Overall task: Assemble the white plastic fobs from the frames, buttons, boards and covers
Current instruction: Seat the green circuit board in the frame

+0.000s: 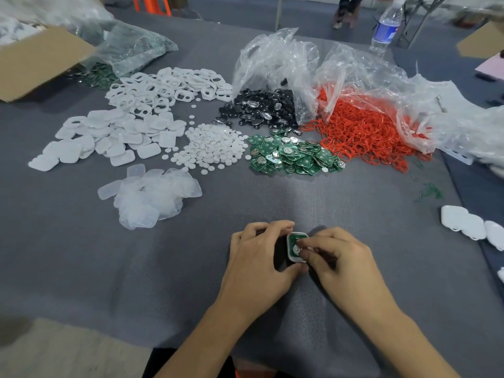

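Head view: left hand (257, 257) curls round the frame (289, 251) edges while right hand (342, 259) pinches the board (296, 240); both seem light, stiff, best held by rims.

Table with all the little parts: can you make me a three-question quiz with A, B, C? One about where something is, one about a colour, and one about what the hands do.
1. Where does the open pile of green boards lie?
A. Between the white discs and the ring pile
B. Beside the water bottle
C. At the near table edge

2. What colour are the rings?
A. Blue
B. Red
C. Yellow

3. What are the left hand and right hand doing?
A. Lying flat on the table
B. Both gripping one half-built fob
C. Opening a bag

Answers:
1 A: the discs sit on its left and the rings on its right.
2 B: the heap spilling from the clear bag is red.
3 B: both hands curl round the fob.
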The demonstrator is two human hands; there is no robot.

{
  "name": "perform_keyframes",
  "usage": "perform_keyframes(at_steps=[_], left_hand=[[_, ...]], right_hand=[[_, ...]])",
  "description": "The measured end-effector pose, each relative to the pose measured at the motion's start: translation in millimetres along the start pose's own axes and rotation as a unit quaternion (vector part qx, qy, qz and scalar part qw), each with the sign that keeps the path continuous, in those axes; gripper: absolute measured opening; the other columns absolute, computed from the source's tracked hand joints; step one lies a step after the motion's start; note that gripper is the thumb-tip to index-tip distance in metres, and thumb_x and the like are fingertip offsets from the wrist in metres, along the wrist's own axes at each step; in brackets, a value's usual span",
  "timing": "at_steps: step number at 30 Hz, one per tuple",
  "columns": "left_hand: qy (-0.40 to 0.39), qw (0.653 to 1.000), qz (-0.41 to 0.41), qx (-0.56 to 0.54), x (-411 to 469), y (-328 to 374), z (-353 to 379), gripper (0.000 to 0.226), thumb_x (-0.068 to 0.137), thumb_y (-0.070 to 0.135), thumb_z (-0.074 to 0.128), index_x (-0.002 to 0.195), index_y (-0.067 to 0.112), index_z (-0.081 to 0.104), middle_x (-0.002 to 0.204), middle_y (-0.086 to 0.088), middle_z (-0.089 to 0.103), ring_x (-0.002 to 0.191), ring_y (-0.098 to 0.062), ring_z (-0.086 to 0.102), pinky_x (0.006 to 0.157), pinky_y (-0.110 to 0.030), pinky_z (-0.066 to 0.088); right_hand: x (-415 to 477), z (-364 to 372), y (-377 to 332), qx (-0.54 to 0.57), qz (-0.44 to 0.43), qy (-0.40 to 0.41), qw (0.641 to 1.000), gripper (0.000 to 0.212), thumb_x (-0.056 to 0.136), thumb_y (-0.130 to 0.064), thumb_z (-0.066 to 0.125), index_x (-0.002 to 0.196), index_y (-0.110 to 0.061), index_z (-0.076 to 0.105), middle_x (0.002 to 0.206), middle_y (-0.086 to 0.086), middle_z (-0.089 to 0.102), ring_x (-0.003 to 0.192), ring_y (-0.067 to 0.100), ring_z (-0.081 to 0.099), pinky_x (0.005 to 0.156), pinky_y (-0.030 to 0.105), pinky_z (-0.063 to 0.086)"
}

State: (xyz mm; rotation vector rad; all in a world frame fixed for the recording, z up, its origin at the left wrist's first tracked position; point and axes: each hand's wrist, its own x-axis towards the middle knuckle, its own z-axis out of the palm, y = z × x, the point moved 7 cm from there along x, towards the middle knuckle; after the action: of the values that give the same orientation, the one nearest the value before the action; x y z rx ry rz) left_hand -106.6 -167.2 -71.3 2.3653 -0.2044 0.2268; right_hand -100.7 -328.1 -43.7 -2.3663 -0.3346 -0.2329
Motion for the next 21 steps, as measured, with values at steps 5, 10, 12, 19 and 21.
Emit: perform_keyframes(at_steps=[5, 10, 12, 19, 21], left_hand=[[0.001, 1.000, -0.002, -0.003, -0.1, -0.9, 0.3, 0.069, 0.072, 0.061, 0.076, 0.132, 0.048, 0.047, 0.122, 0.034, 0.059, 0.125, 0.006, 0.040, 0.104, -0.019, 0.023], [0.002, 1.000, 0.000, -0.003, -0.5, -0.9, -0.4, 0.067, 0.072, 0.062, 0.073, 0.132, 0.048, 0.047, 0.121, 0.035, 0.057, 0.126, 0.009, 0.036, 0.105, -0.010, 0.016], [0.002, 1.000, -0.001, -0.005, -0.7, -1.4, -0.8, 0.067, 0.072, 0.062, 0.073, 0.132, 0.048, 0.047, 0.121, 0.036, 0.056, 0.127, 0.010, 0.034, 0.105, -0.012, 0.018], [-0.006, 1.000, -0.003, -0.003, -0.6, -1.1, -0.9, 0.064, 0.073, 0.060, 0.074, 0.131, 0.047, 0.049, 0.121, 0.034, 0.057, 0.126, 0.009, 0.036, 0.104, -0.017, 0.024], [-0.007, 1.000, -0.001, 0.001, -0.5, -0.5, -0.7, 0.063, 0.074, 0.061, 0.073, 0.130, 0.046, 0.049, 0.121, 0.033, 0.058, 0.125, 0.009, 0.037, 0.104, -0.018, 0.025]], right_hand=[[-0.5, 0.3, 2.5, 0.014, -0.002, 0.012, 1.000, 0.027, 0.078, -0.002, 0.083, 0.094, -0.024, 0.079, 0.093, -0.014, 0.064, 0.087, -0.001, 0.062, 0.077, 0.003, 0.042], [-0.8, 3.2, 4.3, 0.024, 0.023, 0.009, 0.999, 0.025, 0.080, -0.004, 0.082, 0.093, -0.026, 0.079, 0.094, -0.017, 0.063, 0.088, -0.001, 0.063, 0.076, 0.003, 0.042], [-0.7, 3.4, 4.5, 0.022, 0.029, 0.001, 0.999, 0.025, 0.080, -0.005, 0.081, 0.093, -0.026, 0.079, 0.093, -0.018, 0.062, 0.087, -0.001, 0.063, 0.075, 0.003, 0.042], [-0.8, 2.0, -2.2, -0.024, 0.012, -0.004, 1.000, 0.021, 0.080, -0.006, 0.081, 0.094, -0.021, 0.079, 0.092, -0.012, 0.063, 0.081, -0.001, 0.061, 0.075, 0.002, 0.042], [-1.5, 1.6, -3.9, -0.037, 0.005, -0.005, 0.999, 0.020, 0.080, -0.006, 0.081, 0.096, -0.019, 0.078, 0.092, -0.010, 0.064, 0.079, 0.001, 0.060, 0.075, 0.004, 0.043]])
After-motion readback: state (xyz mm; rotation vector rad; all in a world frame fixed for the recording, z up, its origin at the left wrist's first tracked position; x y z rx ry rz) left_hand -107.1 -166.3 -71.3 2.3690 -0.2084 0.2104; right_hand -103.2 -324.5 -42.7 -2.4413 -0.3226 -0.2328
